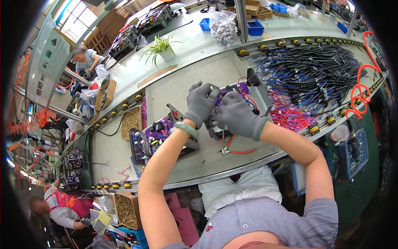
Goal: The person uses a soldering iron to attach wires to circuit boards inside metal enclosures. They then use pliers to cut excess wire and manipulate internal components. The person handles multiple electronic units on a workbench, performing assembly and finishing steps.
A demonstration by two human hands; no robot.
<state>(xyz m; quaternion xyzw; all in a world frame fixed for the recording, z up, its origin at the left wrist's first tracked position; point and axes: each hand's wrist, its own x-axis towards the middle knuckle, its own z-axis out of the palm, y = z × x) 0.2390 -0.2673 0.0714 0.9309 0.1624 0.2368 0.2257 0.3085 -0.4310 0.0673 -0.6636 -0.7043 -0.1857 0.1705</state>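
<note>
Both my hands wear grey gloves and work over an open metal chassis with a purple circuit board inside. My left hand is closed at the board's left end, with a small white piece showing at its fingertips; its exact kind is too small to tell. Curled downward beside it, my right hand has its fingertips hidden behind its own back, so what they grip does not show. A second chassis with a purple board sits to the left, partly behind my left forearm. Red-handled cutters lie near the bench's front edge.
Black cable bundles and pink-red wires cover the bench at right. A box of small brass-coloured parts stands at left. A coiled orange hose hangs at right. Across the line are a potted plant and a co-worker.
</note>
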